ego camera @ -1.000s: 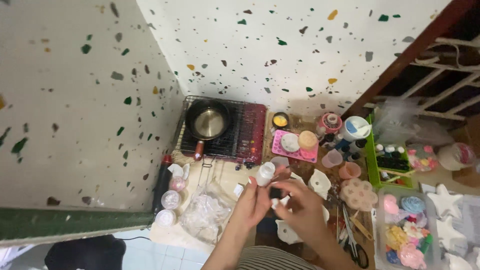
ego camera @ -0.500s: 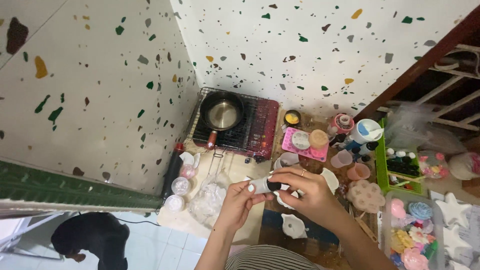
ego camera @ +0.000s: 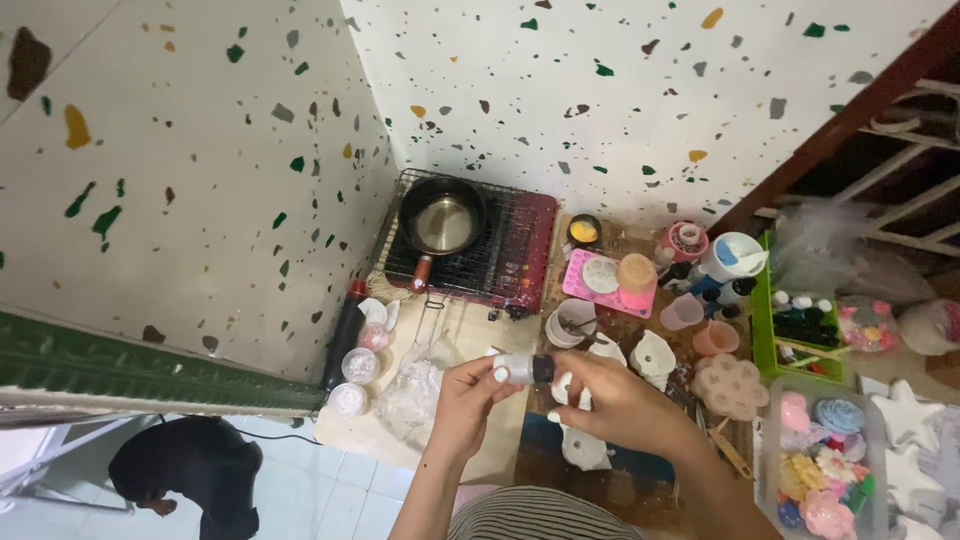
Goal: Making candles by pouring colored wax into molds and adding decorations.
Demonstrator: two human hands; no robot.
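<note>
A small clear bottle [ego camera: 516, 368] with a dark cap [ego camera: 542, 369] lies sideways between my hands, above the low work surface. My left hand [ego camera: 467, 400] grips the bottle's body from below and the left. The fingers of my right hand [ego camera: 610, 400] are closed around the dark cap end. White moulded shapes [ego camera: 652, 354] lie on the surface just beyond and under my hands. A white cup with a spoon [ego camera: 570, 322] stands behind the bottle.
A small pan [ego camera: 441, 222] sits on a red tabletop stove [ego camera: 520, 250] in the corner of the speckled walls. A pink tray [ego camera: 605, 280], cups, a green rack of bottles [ego camera: 800, 325], a clear box of coloured pieces [ego camera: 815, 460] and scissors crowd the right. Small jars [ego camera: 355, 370] and a plastic bag [ego camera: 410, 400] lie left.
The bottle, upright a second ago, now lies sideways between my hands. My right hand's fingers have closed lower on the cap end. The camera view has shifted slightly.
</note>
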